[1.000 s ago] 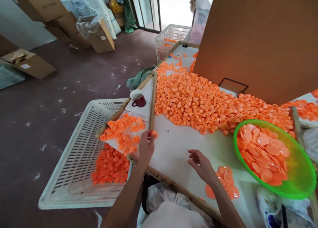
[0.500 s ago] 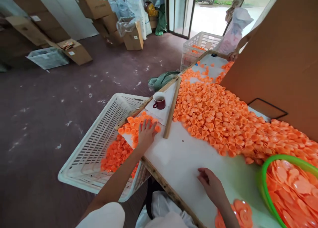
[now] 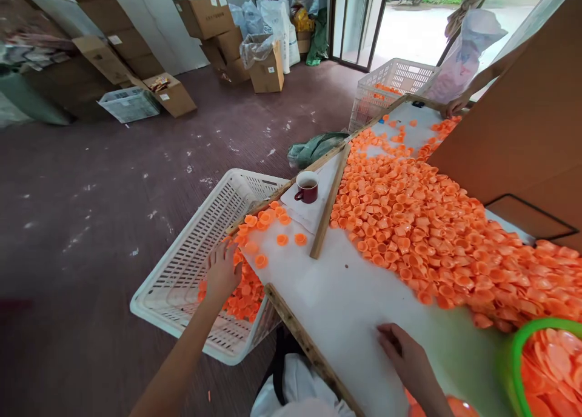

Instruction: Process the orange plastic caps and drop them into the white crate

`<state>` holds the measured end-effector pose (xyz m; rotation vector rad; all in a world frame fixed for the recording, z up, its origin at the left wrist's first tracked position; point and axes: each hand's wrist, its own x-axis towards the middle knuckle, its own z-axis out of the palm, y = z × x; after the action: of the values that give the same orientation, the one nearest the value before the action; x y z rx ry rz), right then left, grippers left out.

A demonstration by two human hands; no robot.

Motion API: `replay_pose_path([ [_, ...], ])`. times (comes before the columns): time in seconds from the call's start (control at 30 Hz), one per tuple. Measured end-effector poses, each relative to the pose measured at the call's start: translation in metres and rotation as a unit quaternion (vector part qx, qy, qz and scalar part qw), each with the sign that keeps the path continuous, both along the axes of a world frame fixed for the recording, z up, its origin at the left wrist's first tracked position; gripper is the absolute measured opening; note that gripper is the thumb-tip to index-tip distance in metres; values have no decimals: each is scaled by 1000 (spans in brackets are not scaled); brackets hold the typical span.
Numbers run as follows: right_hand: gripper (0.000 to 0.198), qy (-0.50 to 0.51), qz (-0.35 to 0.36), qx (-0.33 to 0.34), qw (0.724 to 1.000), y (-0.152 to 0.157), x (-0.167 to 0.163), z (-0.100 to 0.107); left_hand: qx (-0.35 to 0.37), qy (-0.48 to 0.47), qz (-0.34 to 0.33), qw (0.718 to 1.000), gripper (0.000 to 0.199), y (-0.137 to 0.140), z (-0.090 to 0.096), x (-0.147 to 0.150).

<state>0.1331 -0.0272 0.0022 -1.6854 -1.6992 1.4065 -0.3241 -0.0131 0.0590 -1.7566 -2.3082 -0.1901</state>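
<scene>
My left hand hangs over the white plastic basket at the table's edge, fingers spread and holding nothing visible. Below and beside it, many small orange plastic cups lie in the basket. A few more orange cups are scattered on the white table corner near its fingers. My right hand rests low over the white tabletop, its fingers loosely bent with a gap at the thumb, and nothing shows in it. Flat orange discs lie partly hidden under the right wrist.
A large heap of orange cups covers the table's far right. A wooden strip separates it from a mug on paper. A green-rimmed tub of orange discs stands at right. Another person's hand is at the far end.
My left hand has swept left off the table corner to above the basket, and most cups there have left the tabletop. My right hand has stayed nearly in place. The view has turned left.
</scene>
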Motion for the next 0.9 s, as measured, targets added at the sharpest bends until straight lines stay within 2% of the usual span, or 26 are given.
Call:
replay_pose_path([
  [0.07,25,-14,-17,17,1000,-6,11,5,38,-34,-3,999,40,7,16,27],
  [0.17,28,-51,-41,35,997,-20,38,9,68,-130,-91,985,34,30,30,81],
  [0.27,30,-103,-14,59,993,-38,71,8,44,-233,-207,949,35,60,26,141],
  [0.37,40,-160,45,83,983,-63,96,-3,10,-294,-283,913,44,98,10,190],
  [0.43,52,-181,67,101,976,-81,105,-18,-7,-306,-290,907,51,127,-5,213],
  [0.5,60,-199,64,126,970,-96,107,-36,-17,-297,-273,915,59,155,-19,229],
  [0.57,55,-220,38,152,963,-104,103,-51,-20,-276,-251,928,62,176,-30,241],
  [0.63,44,-232,16,173,957,-104,98,-59,-17,-256,-231,938,57,188,-37,251],
  [0.77,27,-229,-9,187,955,-87,87,-53,-6,-242,-234,941,50,192,-47,273],
  [0.9,26,-224,-15,181,958,-72,82,-40,-15,-257,-270,928,48,193,-58,290],
])
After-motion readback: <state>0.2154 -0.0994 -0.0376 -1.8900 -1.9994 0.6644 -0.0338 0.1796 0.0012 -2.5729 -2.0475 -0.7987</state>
